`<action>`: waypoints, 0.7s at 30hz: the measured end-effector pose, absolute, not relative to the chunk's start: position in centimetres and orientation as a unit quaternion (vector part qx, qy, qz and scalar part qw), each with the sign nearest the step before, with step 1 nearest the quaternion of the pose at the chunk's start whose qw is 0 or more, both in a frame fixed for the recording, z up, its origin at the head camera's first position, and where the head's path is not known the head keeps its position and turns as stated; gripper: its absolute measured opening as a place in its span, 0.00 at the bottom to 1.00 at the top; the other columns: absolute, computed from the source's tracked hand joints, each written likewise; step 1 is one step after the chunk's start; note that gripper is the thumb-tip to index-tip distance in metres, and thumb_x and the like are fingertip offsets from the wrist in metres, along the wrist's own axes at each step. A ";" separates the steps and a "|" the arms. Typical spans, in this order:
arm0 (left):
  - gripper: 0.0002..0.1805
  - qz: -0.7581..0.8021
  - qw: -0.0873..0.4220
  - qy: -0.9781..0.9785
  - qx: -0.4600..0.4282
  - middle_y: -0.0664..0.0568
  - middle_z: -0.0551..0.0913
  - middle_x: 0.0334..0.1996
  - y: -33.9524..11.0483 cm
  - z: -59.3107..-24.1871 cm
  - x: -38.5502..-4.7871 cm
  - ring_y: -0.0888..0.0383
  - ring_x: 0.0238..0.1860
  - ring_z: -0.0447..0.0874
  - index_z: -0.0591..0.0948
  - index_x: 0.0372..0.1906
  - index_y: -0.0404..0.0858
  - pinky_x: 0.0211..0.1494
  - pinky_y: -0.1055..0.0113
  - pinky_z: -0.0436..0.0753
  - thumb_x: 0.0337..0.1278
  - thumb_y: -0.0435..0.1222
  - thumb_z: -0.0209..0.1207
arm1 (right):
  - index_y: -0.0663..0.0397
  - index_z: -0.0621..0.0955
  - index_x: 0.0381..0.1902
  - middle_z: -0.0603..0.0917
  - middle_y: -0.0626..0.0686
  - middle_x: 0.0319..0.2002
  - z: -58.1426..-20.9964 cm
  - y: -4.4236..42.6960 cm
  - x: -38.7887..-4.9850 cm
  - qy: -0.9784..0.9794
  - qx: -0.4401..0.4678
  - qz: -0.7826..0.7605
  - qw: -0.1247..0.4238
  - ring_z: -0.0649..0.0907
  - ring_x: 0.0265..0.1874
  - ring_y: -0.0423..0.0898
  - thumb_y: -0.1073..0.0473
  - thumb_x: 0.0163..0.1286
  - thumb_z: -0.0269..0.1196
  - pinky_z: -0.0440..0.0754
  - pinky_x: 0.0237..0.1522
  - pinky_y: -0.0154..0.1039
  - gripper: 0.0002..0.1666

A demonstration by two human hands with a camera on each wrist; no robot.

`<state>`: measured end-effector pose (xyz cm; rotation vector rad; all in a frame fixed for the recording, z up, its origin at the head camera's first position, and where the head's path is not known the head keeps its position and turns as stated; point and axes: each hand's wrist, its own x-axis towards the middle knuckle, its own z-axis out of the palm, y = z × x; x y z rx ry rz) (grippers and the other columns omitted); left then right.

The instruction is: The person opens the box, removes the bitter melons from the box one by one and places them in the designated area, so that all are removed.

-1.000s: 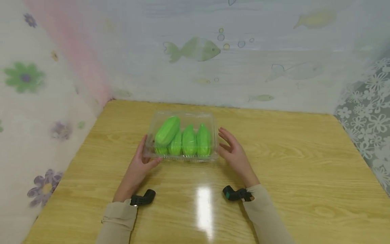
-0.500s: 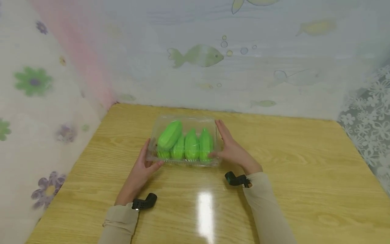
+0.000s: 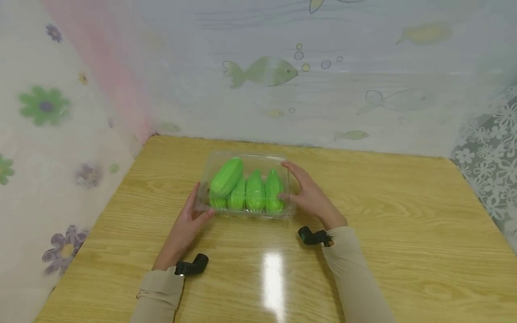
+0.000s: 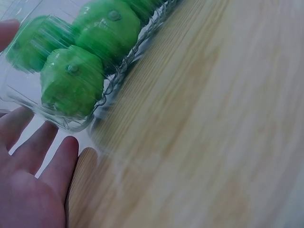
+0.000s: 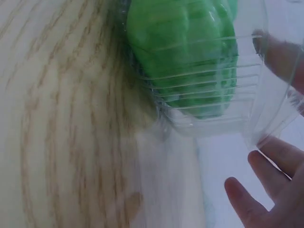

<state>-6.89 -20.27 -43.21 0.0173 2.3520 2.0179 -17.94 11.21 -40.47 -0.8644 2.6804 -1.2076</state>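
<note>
A clear plastic clamshell box [image 3: 252, 216] sits on the table with several bright green, ribbed, tapered fruits inside. One green fruit [image 3: 226, 177] lies slanted on top of the others at the left. My left hand [image 3: 183, 231] holds the box's left end, thumb at the front corner and fingers [image 4: 57, 156] along the end wall. At the opposite end, my right hand [image 3: 313, 199] grips the right side, its thumb on the front and its index finger at the back corner. Through the clear plastic, the right thumb [image 5: 280, 57] shows in the right wrist view.
The wood-grain table [image 3: 383, 246] extends on all sides of the box. Behind it stands a wall [image 3: 323, 103] painted with fish, and a flower-patterned wall [image 3: 60, 157] is at the left. Each wrist carries a black camera [image 3: 193, 265].
My right hand has moved left from beside the box onto its right end, and its thumb has come to the front. The left hand stays at the left end.
</note>
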 end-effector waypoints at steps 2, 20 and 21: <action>0.41 0.652 0.017 0.758 0.008 0.51 0.45 0.68 -20.3 -43.4 -6.9 0.46 0.65 0.51 0.44 0.66 0.68 0.62 0.46 0.52 0.56 0.43 0.56 | 0.32 0.54 0.67 0.54 0.45 0.67 -40.5 11.2 -18.0 0.878 -0.277 -0.389 0.029 0.54 0.65 0.47 0.43 0.54 0.64 0.53 0.61 0.52 0.47; 0.33 0.651 0.001 0.758 0.025 0.54 0.44 0.69 -19.5 -41.2 -6.2 0.57 0.67 0.41 0.45 0.70 0.46 0.66 0.56 0.45 0.65 0.40 0.46 | 0.29 0.57 0.66 0.58 0.45 0.66 -40.3 11.0 -17.8 0.905 -0.235 -0.355 0.015 0.58 0.64 0.49 0.38 0.54 0.61 0.56 0.60 0.52 0.43; 0.33 0.649 -0.001 0.760 0.023 0.54 0.44 0.69 -19.5 -41.2 -6.1 0.57 0.67 0.41 0.46 0.70 0.46 0.66 0.56 0.45 0.65 0.41 0.45 | 0.28 0.57 0.66 0.58 0.45 0.65 -40.3 11.0 -17.8 0.905 -0.234 -0.354 0.016 0.58 0.64 0.49 0.38 0.54 0.61 0.56 0.60 0.52 0.43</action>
